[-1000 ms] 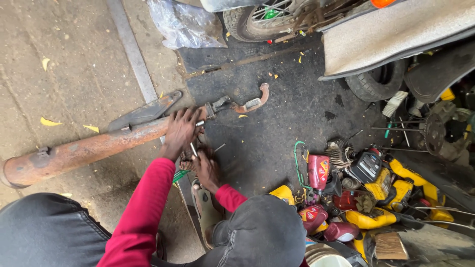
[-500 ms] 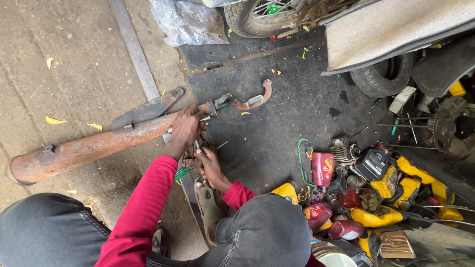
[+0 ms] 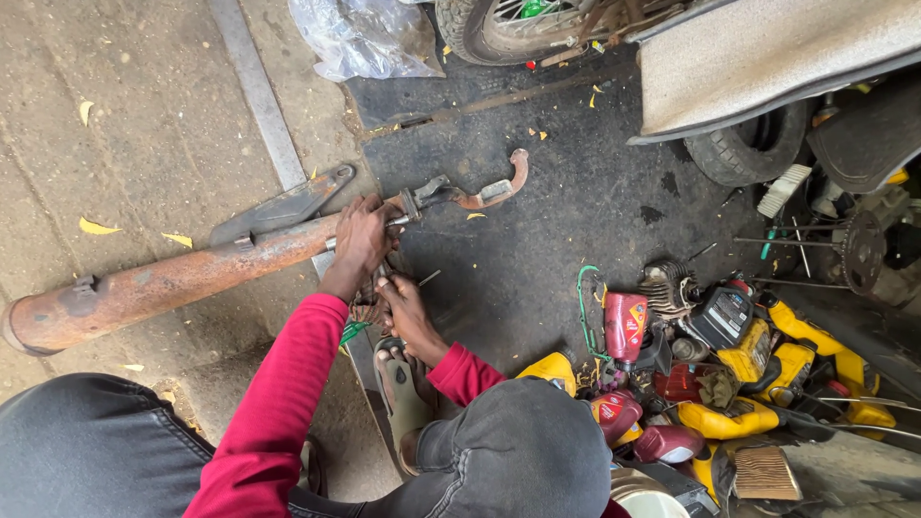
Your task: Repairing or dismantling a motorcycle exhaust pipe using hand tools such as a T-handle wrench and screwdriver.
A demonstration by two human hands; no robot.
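Exhaust pipe (image 3: 163,278), rusty, long, laid slantwise on the concrete floor (image 3: 115,125), its narrow front end joined to a curved bent pipe (image 3: 489,192) on the dark mat (image 3: 537,278). The pipe is gripped near that joint by the left hand (image 3: 363,235), fingers (image 3: 376,216) wrapped closed over it. The right hand (image 3: 403,309) is set just below, fingers curled together around a small item that cannot be made out. Red sleeves (image 3: 278,403) and dark trousers (image 3: 86,451) are seen at the lower edge. A grey metal bracket (image 3: 283,206) lies beside the pipe. Yellow and red oil bottles (image 3: 672,384) are heaped to the right; a tyre (image 3: 748,153) and a clear plastic bag (image 3: 369,38) are noted beyond.
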